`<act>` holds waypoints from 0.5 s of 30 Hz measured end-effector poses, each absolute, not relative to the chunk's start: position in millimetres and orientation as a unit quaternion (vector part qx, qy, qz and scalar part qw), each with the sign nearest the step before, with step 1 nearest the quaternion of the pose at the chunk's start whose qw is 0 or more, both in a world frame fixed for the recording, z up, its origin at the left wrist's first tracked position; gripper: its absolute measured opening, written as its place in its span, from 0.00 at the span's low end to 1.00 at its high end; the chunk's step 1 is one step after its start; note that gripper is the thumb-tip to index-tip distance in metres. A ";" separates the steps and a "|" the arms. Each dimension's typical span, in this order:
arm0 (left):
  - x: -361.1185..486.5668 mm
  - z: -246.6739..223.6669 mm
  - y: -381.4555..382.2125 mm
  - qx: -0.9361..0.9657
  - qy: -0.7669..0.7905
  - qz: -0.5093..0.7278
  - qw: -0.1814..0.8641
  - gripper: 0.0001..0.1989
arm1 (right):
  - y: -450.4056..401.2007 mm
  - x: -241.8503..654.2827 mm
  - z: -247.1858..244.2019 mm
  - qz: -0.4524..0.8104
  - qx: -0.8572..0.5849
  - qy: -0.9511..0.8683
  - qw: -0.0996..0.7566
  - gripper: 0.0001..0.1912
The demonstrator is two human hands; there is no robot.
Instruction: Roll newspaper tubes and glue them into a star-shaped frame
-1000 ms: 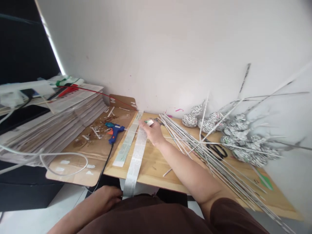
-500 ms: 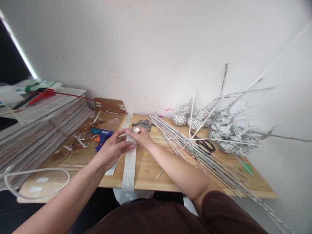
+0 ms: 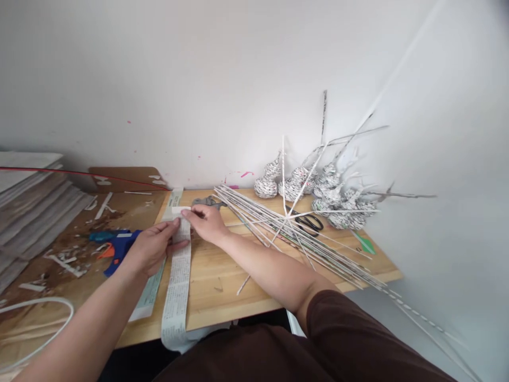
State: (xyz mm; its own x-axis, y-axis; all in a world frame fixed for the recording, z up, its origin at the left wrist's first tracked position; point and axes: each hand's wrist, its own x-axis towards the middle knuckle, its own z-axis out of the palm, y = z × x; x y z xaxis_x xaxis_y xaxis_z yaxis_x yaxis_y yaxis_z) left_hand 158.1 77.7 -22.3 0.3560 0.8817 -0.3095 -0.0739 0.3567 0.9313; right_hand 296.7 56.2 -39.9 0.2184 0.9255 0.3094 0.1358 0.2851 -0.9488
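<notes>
A long printed paper strip [image 3: 178,281] runs toward me over the wooden table [image 3: 214,276] and hangs over its front edge. My left hand [image 3: 153,246] pinches the strip's left side near its far end. On the right side, my right hand [image 3: 204,223] grips the top of the strip between thumb and fingers. The strip's end stands up pale between both hands. Beneath my left hand lies another greenish paper strip [image 3: 149,297]. Just beyond my right hand is a grey crumpled thing [image 3: 209,201], partly hidden.
A blue glue gun [image 3: 121,249] lies on stained cardboard [image 3: 91,286] at left, beside stacked paper [image 3: 35,212]. Thin paper sticks [image 3: 270,217], black-handled scissors [image 3: 314,224] and woven gourd shapes [image 3: 265,187] lie at right.
The view has shifted right, so everything sits further left. My fingers have moved apart at the strip's far end, and its pale end now shows more fully.
</notes>
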 end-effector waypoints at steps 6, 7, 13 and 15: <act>185.4 -19.2 74.4 0.393 0.423 0.377 0.724 0.01 | 64.1 312.6 -43.1 0.254 -0.567 -0.498 0.605 0.22; 188.5 -19.8 73.9 0.391 0.413 0.380 0.730 0.01 | 65.5 316.6 -43.4 0.239 -0.577 -0.496 0.603 0.22; 188.3 -38.2 78.6 0.390 0.368 0.435 0.723 0.10 | 76.1 340.9 -54.2 0.132 -0.617 -0.516 0.580 0.11; 186.4 -44.8 80.2 0.400 0.360 0.447 0.715 0.13 | 76.7 343.9 -58.1 0.142 -0.620 -0.551 0.541 0.16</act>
State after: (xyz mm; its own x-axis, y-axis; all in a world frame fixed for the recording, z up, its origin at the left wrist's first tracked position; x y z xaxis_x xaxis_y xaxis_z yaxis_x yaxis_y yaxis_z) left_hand 186.4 80.2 -44.8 0.3420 0.9264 -0.1577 -0.3510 0.2816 0.8930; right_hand 343.9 76.7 -58.1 0.3526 0.8359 0.4206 0.5298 0.1921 -0.8261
